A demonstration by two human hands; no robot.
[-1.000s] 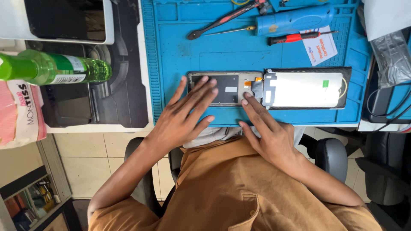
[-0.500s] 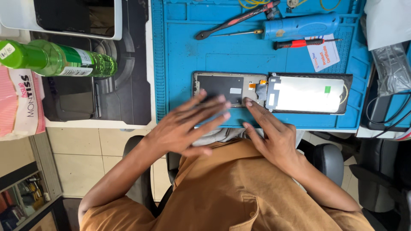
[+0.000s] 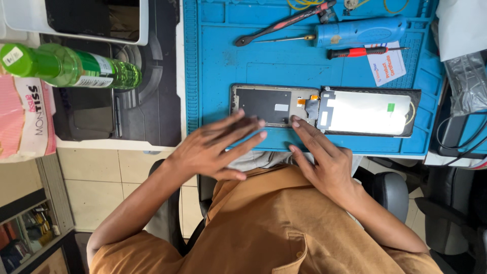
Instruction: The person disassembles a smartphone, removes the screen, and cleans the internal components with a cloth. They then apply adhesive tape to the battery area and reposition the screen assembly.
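Resting flat, both grips released: left hand, right hand touching phone frame.

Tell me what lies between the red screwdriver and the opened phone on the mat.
In the head view, only bare blue mat lies between the red screwdriver and the phone; a white card sits just right of that stretch.

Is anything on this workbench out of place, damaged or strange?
Nothing looks damaged or spilled. The phone frame lies opened flat beside its screen panel, joined by a small flex cable on the blue mat. The green bottle lies on its side, with no liquid around it.
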